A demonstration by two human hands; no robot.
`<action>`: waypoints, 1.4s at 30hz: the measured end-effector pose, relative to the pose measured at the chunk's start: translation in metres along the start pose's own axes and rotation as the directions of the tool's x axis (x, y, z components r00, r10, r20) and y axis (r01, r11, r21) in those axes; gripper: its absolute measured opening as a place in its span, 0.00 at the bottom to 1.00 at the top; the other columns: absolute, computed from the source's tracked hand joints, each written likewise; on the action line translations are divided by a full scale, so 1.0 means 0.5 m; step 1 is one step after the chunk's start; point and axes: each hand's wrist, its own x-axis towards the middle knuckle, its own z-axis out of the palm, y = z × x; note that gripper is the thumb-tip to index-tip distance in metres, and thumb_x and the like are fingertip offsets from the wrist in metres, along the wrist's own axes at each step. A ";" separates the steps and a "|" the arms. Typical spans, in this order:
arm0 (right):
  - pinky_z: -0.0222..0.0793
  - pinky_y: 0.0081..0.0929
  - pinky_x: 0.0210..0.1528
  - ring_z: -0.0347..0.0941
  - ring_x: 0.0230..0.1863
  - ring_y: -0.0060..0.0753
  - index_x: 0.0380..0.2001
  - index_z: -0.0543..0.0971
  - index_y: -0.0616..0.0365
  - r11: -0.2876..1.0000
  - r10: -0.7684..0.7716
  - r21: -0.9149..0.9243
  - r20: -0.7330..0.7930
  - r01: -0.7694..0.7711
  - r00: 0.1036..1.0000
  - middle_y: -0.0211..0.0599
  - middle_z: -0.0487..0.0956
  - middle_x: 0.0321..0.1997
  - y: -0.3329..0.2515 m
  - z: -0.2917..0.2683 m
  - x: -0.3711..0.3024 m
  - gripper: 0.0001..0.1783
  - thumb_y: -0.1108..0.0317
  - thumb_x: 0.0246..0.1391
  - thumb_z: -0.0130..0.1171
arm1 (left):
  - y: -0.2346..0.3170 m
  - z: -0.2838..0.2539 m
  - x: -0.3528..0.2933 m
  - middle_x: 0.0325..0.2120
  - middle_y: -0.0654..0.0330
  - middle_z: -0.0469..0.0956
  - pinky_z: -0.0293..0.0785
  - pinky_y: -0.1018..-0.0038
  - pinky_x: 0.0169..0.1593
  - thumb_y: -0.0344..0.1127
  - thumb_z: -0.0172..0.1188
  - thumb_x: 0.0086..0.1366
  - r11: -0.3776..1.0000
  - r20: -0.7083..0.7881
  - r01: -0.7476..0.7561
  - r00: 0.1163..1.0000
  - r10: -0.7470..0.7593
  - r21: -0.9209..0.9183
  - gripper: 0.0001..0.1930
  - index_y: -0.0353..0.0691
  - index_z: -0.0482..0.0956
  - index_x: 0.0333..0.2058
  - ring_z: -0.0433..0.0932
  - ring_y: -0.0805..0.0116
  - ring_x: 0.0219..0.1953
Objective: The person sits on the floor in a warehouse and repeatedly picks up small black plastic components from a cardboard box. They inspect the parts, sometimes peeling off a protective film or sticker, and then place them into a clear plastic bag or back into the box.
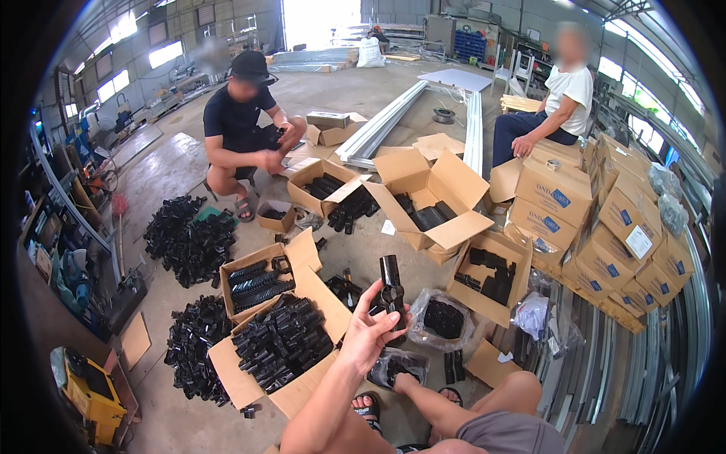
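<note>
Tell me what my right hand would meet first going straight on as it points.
Your right hand would most likely meet the clear plastic bag with dark pieces in it first; the hand is partly hidden there, so whether it already touches them is unclear.

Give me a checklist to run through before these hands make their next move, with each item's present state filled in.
1. Left hand grips the glossy black elongated part: ok, held up roughly upright.
2. Right hand has hold of something: cannot tell; its fingers are hidden at the crumpled translucent plastic bag.
3. Brown cardboard box full of black parts, by the left forearm, is open: ok, flaps spread.
4. Grey floor is free of loose parts: not ok; a large heap of black parts lies left of that box.
5. Seated co-worker in dark clothes is apart from both hands: ok, beyond the boxes.
</note>
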 end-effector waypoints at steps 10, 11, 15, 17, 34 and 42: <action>0.77 0.51 0.49 0.80 0.49 0.60 0.38 0.84 0.64 0.939 -0.326 -0.151 -0.102 0.310 0.940 0.62 0.82 0.44 -0.001 -0.070 -0.025 0.13 0.73 0.50 0.57 | 0.000 0.026 -0.014 0.47 0.46 0.78 0.85 0.60 0.49 0.26 0.65 0.63 0.994 -0.005 -0.074 0.997 0.074 -0.074 0.42 0.59 0.54 0.71 0.82 0.55 0.46; 0.78 0.50 0.48 0.81 0.46 0.59 0.37 0.84 0.61 0.931 -0.356 -0.136 -0.137 0.339 0.924 0.57 0.83 0.43 0.013 -0.093 -0.032 0.12 0.73 0.50 0.57 | -0.009 0.041 -0.008 0.47 0.45 0.78 0.85 0.60 0.50 0.26 0.65 0.63 0.995 0.010 -0.060 0.998 0.061 -0.085 0.42 0.58 0.54 0.71 0.82 0.54 0.46; 0.78 0.37 0.37 0.83 0.32 0.40 0.24 0.86 0.52 0.818 -0.574 -0.048 -0.151 0.574 0.805 0.38 0.84 0.25 -0.032 -0.300 -0.160 0.03 0.69 0.41 0.66 | -0.024 0.052 -0.003 0.47 0.45 0.78 0.85 0.60 0.50 0.26 0.65 0.63 0.993 0.013 -0.050 0.999 0.052 -0.105 0.41 0.57 0.55 0.70 0.82 0.54 0.47; 0.77 0.36 0.33 0.82 0.29 0.37 0.25 0.87 0.53 0.853 -0.500 0.079 -0.155 0.516 0.852 0.38 0.85 0.27 0.003 -0.353 -0.112 0.06 0.68 0.40 0.65 | -0.031 0.064 0.000 0.47 0.46 0.78 0.85 0.59 0.50 0.26 0.66 0.62 0.994 0.036 -0.029 0.999 0.033 -0.106 0.42 0.57 0.55 0.70 0.82 0.54 0.46; 0.74 0.17 0.43 0.78 0.40 0.19 0.42 0.83 0.65 0.079 -0.348 0.508 -0.792 0.858 0.501 0.33 0.81 0.39 -0.086 -0.629 -0.508 0.08 0.79 0.58 0.63 | -0.047 0.059 0.002 0.47 0.45 0.81 0.79 0.56 0.56 0.20 0.63 0.63 0.996 0.052 0.058 0.997 -0.055 -0.069 0.42 0.52 0.53 0.72 0.82 0.55 0.50; 0.77 0.20 0.48 0.80 0.44 0.24 0.44 0.82 0.68 0.177 -0.270 0.419 -0.850 0.891 0.453 0.38 0.84 0.43 -0.058 -0.641 -0.505 0.10 0.81 0.58 0.62 | -0.088 0.092 0.018 0.46 0.49 0.82 0.79 0.62 0.56 0.16 0.63 0.60 0.997 0.065 0.051 0.996 -0.055 0.065 0.43 0.46 0.56 0.71 0.83 0.61 0.48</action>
